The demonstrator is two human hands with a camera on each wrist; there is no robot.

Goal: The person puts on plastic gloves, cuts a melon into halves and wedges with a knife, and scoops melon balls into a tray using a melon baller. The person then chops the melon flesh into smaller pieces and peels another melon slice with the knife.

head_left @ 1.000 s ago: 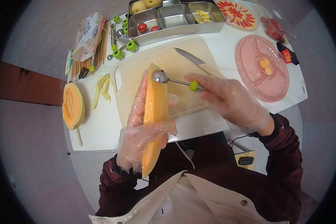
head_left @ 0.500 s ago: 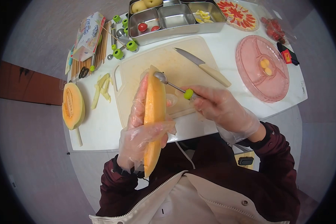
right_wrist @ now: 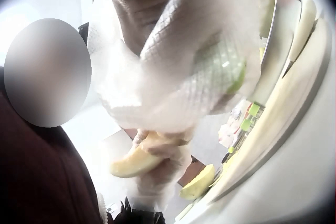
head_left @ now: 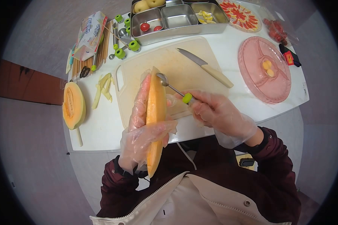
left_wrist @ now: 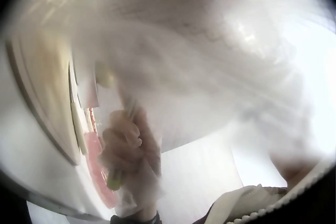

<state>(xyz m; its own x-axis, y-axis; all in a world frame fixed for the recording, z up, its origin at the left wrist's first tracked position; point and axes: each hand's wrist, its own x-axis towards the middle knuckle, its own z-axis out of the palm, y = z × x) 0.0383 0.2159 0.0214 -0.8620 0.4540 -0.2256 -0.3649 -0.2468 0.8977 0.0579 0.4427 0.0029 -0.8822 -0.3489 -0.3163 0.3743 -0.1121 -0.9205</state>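
My gloved left hand point(head_left: 138, 131) grips a long peeled wedge of orange melon point(head_left: 156, 108), which stands nearly upright above the cutting board point(head_left: 133, 80). In my gloved right hand point(head_left: 223, 116) is a melon baller point(head_left: 187, 98), held by its handle behind a green collar. Its steel scoop meets the right side of the wedge near the top. In the right wrist view the wedge point(right_wrist: 131, 165) lies across the left palm. The left wrist view shows right fingers point(left_wrist: 123, 134) curled round the handle; the glove blurs much of both wrist views.
A knife point(head_left: 210, 71) lies on the board. On the left are a melon half point(head_left: 72, 108) and pale rind strips point(head_left: 106, 88). A pink divided plate point(head_left: 251, 80) with melon balls point(head_left: 267, 64) stands right. Behind are a steel compartment box point(head_left: 182, 30) and green-handled tools point(head_left: 133, 45).
The right hand has moved left and slightly down, with the handle tilting lower. The scoop has turned while staying at the wedge's upper part. The knife handle has come into full view.
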